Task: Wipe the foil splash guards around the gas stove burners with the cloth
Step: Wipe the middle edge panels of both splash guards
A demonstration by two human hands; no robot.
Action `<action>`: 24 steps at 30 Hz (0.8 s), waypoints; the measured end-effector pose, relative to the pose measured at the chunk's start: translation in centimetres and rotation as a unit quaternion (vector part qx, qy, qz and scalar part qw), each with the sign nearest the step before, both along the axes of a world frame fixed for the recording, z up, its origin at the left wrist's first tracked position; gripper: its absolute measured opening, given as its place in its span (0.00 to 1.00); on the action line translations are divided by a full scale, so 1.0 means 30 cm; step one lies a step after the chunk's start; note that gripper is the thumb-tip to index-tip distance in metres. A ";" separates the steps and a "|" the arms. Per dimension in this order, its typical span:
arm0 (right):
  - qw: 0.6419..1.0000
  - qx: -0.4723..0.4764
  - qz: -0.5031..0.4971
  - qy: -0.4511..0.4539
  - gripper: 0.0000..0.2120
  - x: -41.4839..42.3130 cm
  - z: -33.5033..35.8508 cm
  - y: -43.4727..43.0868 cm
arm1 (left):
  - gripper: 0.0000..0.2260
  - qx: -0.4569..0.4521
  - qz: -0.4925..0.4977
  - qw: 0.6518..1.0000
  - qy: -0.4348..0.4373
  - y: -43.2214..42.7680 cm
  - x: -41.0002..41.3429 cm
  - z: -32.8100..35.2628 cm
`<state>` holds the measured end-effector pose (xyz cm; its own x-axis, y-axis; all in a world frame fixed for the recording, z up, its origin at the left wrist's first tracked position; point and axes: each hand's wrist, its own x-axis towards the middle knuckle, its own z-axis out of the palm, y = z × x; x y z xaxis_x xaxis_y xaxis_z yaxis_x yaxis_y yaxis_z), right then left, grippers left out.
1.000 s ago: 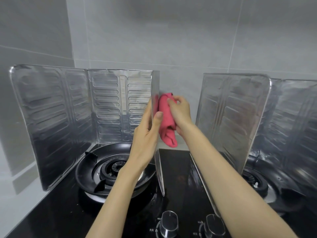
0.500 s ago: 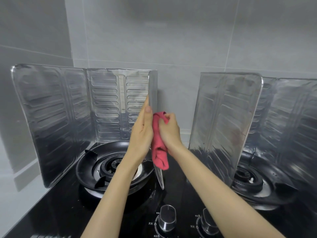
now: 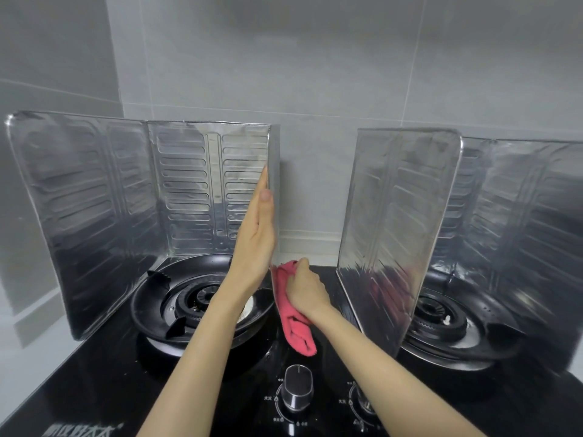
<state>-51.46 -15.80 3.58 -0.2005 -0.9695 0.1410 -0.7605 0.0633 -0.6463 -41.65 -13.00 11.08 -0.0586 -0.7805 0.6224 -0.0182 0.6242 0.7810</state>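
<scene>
Braces the left foil splash guard [image 3: 186,190] with the left hand [image 3: 257,244], fingers straight. Grips the pink cloth [image 3: 295,329] in the right hand [image 3: 307,290], fingers curled, low against that guard.

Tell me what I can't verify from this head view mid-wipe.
- Head view: the end panel of the left foil splash guard is edge-on, so its outer face is unseen.
- Contact of the pink cloth with it: hidden by the right hand.
- The right foil splash guard: cut off by the right frame edge.
- The right knob: mostly covered by the right forearm.
</scene>
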 end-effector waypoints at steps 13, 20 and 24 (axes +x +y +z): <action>0.993 -0.114 -0.001 -0.034 0.10 -0.073 0.140 0.057 | 0.19 -0.021 -0.024 0.999 0.027 0.052 -0.013 0.018; 0.955 -0.248 0.060 -0.151 0.07 -0.104 0.366 0.199 | 0.14 -0.005 0.008 0.994 0.109 0.115 0.035 0.035; 0.934 -0.263 0.102 -0.218 0.04 -0.112 0.447 0.293 | 0.09 -0.009 0.050 0.987 0.155 0.170 0.067 0.047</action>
<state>-54.81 -7.01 17.00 -0.1694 -0.8138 0.5558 -0.3791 -0.4668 -0.7990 -39.63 -7.89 12.48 0.2139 -0.7616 0.6117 0.1582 0.6449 0.7477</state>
